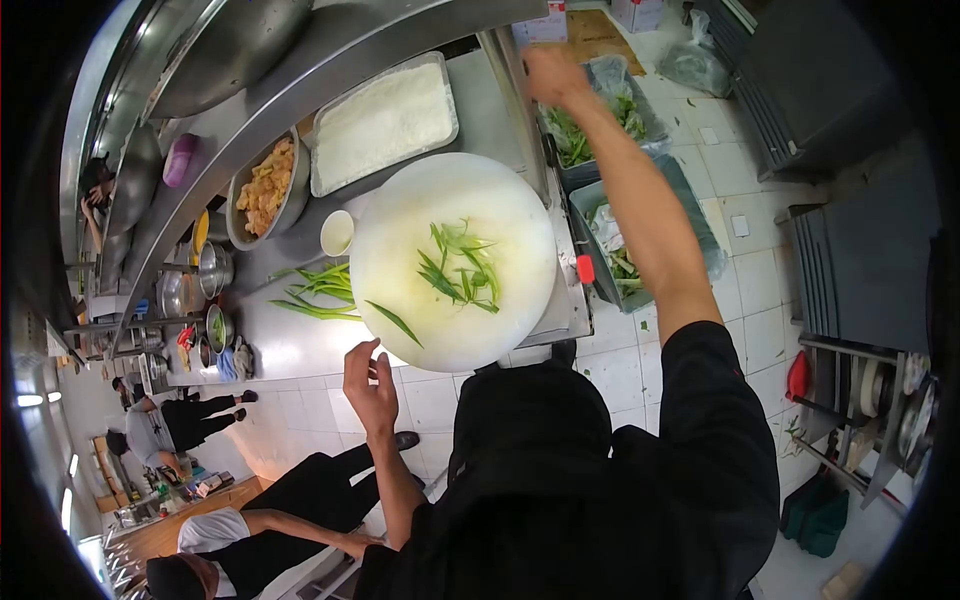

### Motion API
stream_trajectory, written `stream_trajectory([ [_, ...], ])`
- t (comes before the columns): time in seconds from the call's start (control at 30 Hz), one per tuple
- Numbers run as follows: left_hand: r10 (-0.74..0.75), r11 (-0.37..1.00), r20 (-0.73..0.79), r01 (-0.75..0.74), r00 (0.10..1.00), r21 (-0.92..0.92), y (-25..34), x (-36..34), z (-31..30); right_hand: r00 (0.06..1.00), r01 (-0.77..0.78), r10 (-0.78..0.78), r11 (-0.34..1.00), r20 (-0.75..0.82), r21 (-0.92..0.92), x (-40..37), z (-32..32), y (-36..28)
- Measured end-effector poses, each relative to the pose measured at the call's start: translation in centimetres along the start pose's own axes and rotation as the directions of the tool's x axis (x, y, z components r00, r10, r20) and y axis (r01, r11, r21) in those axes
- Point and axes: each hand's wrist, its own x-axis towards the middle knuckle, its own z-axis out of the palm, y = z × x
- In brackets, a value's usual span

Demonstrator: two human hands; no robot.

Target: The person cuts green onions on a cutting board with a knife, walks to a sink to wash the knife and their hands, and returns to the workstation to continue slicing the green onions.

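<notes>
A round white cutting board (400,205) lies on the steel counter, with cut green leaves and stalks (465,270) near its middle. One long green leaf (394,322) rests near its lower left edge. My left hand (370,388) is just off that edge, its fingers apart and empty. Beyond the board's upper right, my right hand (555,75) is stretched out with curled fingers; a small dark bit shows beside them, too little to name. Whole green onions (322,292) lie left of the board, below a small white cup (338,232).
A tray of white powder (385,125) and a bowl of raw meat pieces (268,190) stand at the upper left. Bins with green scraps (625,250) are right of the counter. Another person (270,520) is at the lower left; a further person (170,430) stands behind.
</notes>
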Motion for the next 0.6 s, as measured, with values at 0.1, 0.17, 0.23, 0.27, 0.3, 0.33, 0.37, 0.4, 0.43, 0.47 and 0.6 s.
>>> stream_trajectory([
  [0.1,0.055,0.998,-0.112,-0.055,0.992,0.002,0.3,0.9,-0.3,0.968,0.15,-0.13,0.985,-0.214,0.081,-2.1,-4.7,1.1],
  [0.17,0.042,0.999,-0.146,-0.041,0.988,0.009,-1.6,0.9,-0.8,0.902,0.158,-0.094,0.98,-0.422,0.119,-5.2,-8.9,2.0],
  [0.23,-0.023,1.0,-0.137,0.022,0.99,-0.005,-3.0,0.7,-1.0,0.903,0.102,0.096,0.899,-0.419,0.426,-9.4,-12.9,3.2],
  [0.27,-0.023,1.0,-0.132,0.02,0.991,-0.023,-3.6,0.8,-1.1,0.876,0.146,0.165,0.805,-0.454,0.575,-12.0,-13.8,4.4],
  [0.3,-0.026,1.0,-0.119,0.024,0.993,-0.016,-4.2,0.8,-1.0,0.842,0.205,0.235,0.692,-0.485,0.692,-14.5,-14.9,5.9],
  [0.33,-0.022,1.0,-0.1,0.021,0.995,-0.016,-4.7,1.0,-0.5,0.79,0.276,0.287,0.623,-0.542,0.732,-17.2,-14.9,7.8],
  [0.37,-0.041,0.999,-0.072,0.039,0.997,-0.026,-4.6,1.3,-0.4,0.76,0.337,0.337,0.527,-0.556,0.78,-20.1,-14.1,9.7],
  [0.4,-0.056,0.998,-0.029,0.055,0.998,-0.034,-4.5,1.6,-0.3,0.757,0.383,0.377,0.405,-0.534,0.83,-22.7,-12.7,11.4],
  [0.43,-0.035,0.999,-0.016,0.035,0.999,-0.023,-5.2,1.9,0.1,0.811,0.33,0.415,0.26,-0.414,0.907,-25.3,-11.1,12.3],
  [0.47,-0.045,0.998,-0.009,0.045,0.999,-0.041,-4.9,2.4,0.4,0.903,0.169,0.376,0.137,-0.209,0.976,-27.6,-10.0,12.6],
  [0.6,0.033,0.999,0.015,-0.033,0.999,-0.022,-4.5,4.6,0.9,0.936,-0.017,0.345,-0.159,0.072,0.987,-31.2,-6.5,11.9],
])
